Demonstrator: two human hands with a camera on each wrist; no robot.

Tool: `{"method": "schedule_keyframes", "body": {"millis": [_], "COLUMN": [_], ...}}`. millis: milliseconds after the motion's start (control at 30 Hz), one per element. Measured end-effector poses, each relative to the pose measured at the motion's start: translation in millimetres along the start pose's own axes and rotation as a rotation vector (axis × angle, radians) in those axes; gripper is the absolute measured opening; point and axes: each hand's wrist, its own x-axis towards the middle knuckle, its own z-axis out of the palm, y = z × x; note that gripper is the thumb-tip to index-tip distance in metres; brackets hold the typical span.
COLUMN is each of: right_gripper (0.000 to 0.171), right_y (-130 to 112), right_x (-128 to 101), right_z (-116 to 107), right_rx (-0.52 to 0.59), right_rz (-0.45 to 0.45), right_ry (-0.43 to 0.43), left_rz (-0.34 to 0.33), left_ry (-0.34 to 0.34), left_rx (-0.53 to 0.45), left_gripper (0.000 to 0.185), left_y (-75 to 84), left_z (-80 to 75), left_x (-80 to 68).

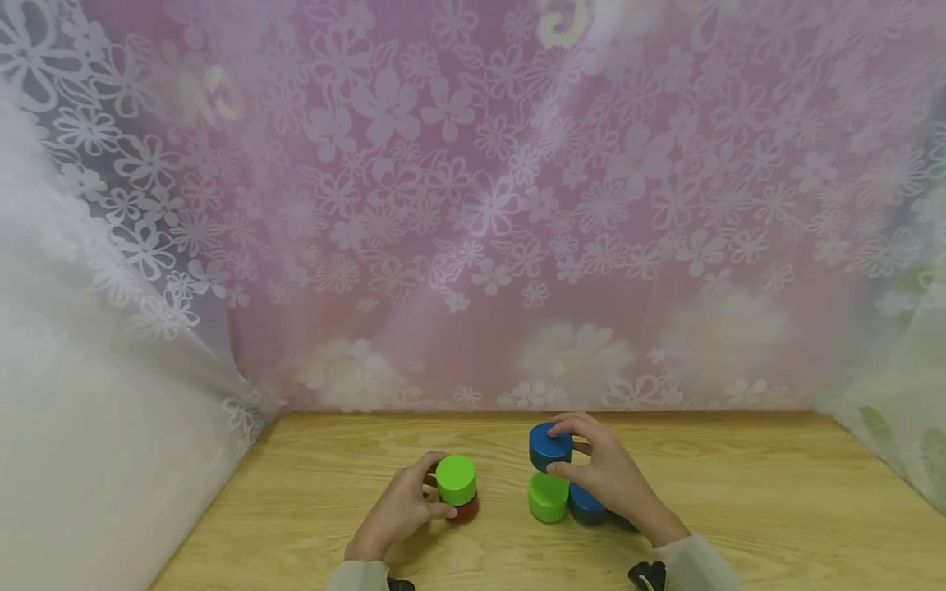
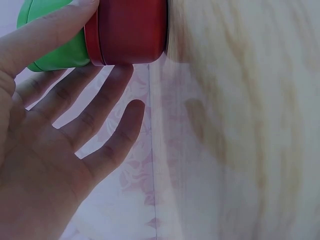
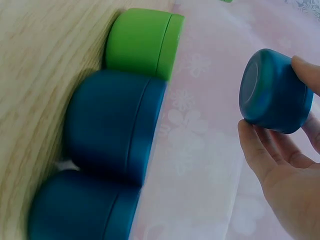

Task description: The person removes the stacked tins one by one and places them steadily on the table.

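A green jar (image 1: 456, 478) (image 2: 52, 50) stands stacked on a red jar (image 1: 467, 512) (image 2: 132, 30) on the wooden table (image 1: 739, 509). My left hand (image 1: 440, 491) (image 2: 106, 39) holds this stack, thumb on the near side and fingers behind the green jar. To the right, my right hand (image 1: 562, 448) (image 3: 274, 97) pinches a blue jar (image 1: 550, 443) (image 3: 265, 85) between thumb and fingers, lifted above the table. Below it a second green jar (image 1: 548, 497) (image 3: 142, 42) and two more blue jars (image 1: 586, 505) (image 3: 112, 125) (image 3: 82, 207) lie in a row.
A sheer pink curtain with white flowers (image 1: 480, 205) hangs along the back and both sides of the table. Bare wood (image 1: 296, 492) stretches to the left and right of the jars.
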Motion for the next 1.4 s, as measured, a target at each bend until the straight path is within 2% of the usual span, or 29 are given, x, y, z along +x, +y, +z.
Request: {"method": "schedule_keyframes", "body": {"millis": [633, 1000, 1400], "right_gripper": [0.034, 0.035, 0.036], "right_y": [9, 11, 17], "right_x": [-15, -24, -30], "right_z": [-24, -40, -51], "right_rx": [-0.028, -0.085, -0.129], "right_rz": [0.028, 0.022, 0.019], "right_ry": [0.029, 0.032, 0.045], "left_rz": [0.005, 0.010, 0.017], "left_ry": [0.011, 0.006, 0.010], "left_rx": [0.032, 0.013, 0.036], "left_gripper": [0.065, 0.066, 0.065], "left_y": [-3.8, -1.9, 0.3], "left_z": [0.0, -0.2, -0.2], "left_x": [-3.0, -2.0, -0.8]}}
